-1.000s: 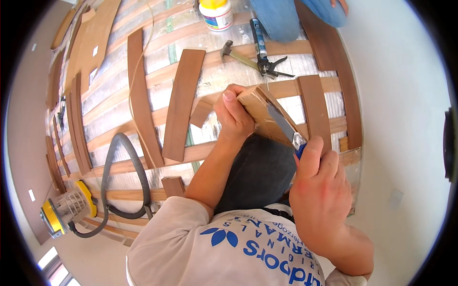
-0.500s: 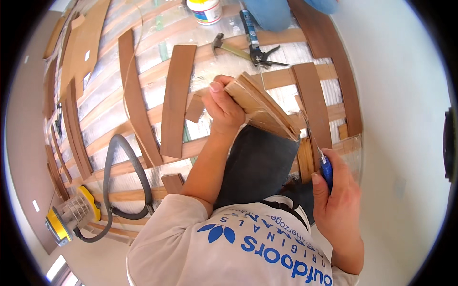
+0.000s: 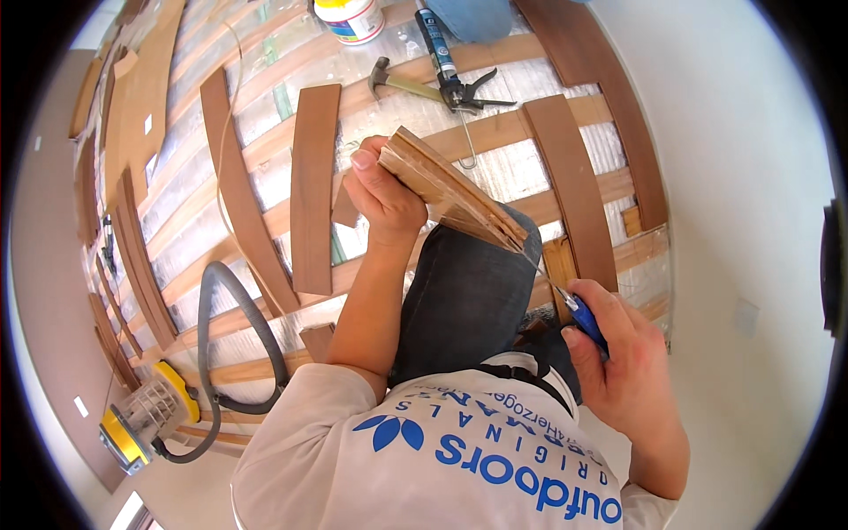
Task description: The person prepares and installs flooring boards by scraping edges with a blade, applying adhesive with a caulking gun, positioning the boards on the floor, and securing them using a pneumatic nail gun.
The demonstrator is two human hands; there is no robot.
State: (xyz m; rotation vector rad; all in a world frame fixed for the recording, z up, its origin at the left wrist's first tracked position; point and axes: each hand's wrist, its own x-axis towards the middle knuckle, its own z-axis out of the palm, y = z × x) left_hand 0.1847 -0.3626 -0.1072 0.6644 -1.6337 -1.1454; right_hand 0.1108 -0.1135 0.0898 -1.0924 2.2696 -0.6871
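My left hand (image 3: 385,196) is closed around the upper left end of a short wooden floorboard (image 3: 459,194), tilted on its edge over my knee. The board's grooved edge faces up, and its lower right end looks ragged. In my right hand (image 3: 623,353) is a blue-handled utility knife (image 3: 586,320), gripped between thumb and fingers. Its thin blade reaches up and left to the board's lower right end and seems to touch the edge there.
Brown floorboards (image 3: 315,190) lie loose across wooden battens over silvery foil. Ahead are a hammer (image 3: 413,87), a caulking gun (image 3: 442,62) and a white bucket (image 3: 355,23). A grey hose (image 3: 201,327) runs to a yellow-ended clear canister (image 3: 146,411) at left. A white wall (image 3: 724,221) stands at right.
The knife blade has come over to the board's lower right end, where before it pointed up beside it. The view has shifted, and the board shows more of its grooved edge.
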